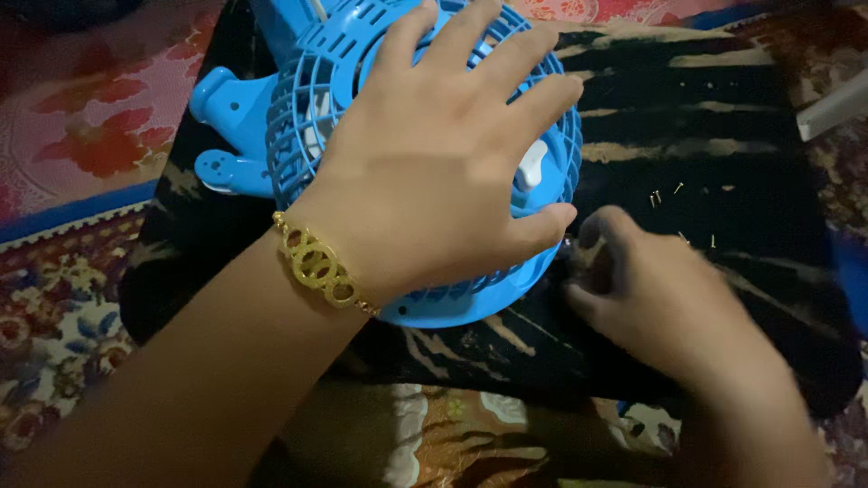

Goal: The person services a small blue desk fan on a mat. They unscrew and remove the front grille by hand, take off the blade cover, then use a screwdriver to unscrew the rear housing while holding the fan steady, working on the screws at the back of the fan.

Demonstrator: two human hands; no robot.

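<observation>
Nearest the camera, a gold chain-link bracelet (318, 266) circles the wrist of the left hand (434, 172), which lies flat and spread wide over the rounded grille of a small blue fan (298, 117). The palm and all five fingers press on the plastic cage without curling round it, and the thumb runs along the grille's lower right rim.

Just right of that thumb sits the right hand (660, 289) (blurred and in shadow), fingers bent in towards the fan's edge, fingertips at or touching the rim. Whether it pinches anything I cannot tell.

Beyond the right hand, a few tiny screws (669, 192) lie scattered on the black streaked cloth (687, 117) under both hands. Left of the left hand, the fan's blue stand juts out. Further off is a red floral mat (99, 126).
</observation>
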